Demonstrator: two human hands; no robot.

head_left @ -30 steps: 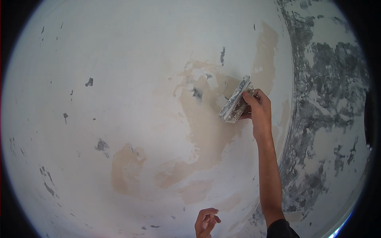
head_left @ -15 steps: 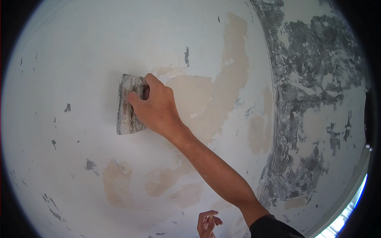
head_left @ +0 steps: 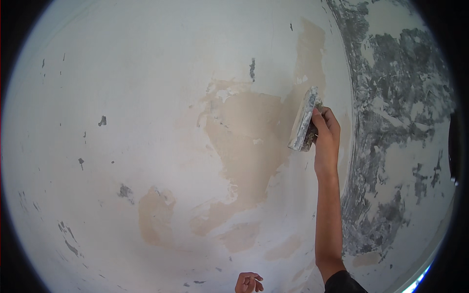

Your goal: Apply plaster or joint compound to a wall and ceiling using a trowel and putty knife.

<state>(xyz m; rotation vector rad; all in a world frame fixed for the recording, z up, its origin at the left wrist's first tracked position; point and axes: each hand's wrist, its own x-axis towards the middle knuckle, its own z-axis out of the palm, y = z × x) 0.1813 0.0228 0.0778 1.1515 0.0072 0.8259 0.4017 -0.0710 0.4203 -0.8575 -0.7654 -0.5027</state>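
My right hand is closed around the back of a plaster-smeared, flat rectangular tool that looks like a sanding block. The block stands tilted against the wall, its long edge running nearly upright. Beneath and beside it lies a large beige patch on the whitish wall. My left hand shows at the lower edge, its fingers loosely bent and apart, with nothing in it. My right forearm reaches up from below, a dark sleeve at the elbow.
A rough grey and white strip of wall lies to the right, beyond a curved ridge. Smaller beige patches and dark chips dot the white surface. Bright light shows at the lower right.
My right hand has carried the block from the left across to the right, uncovering the beige patch. The block has tilted, and the view has shifted a little to the left.
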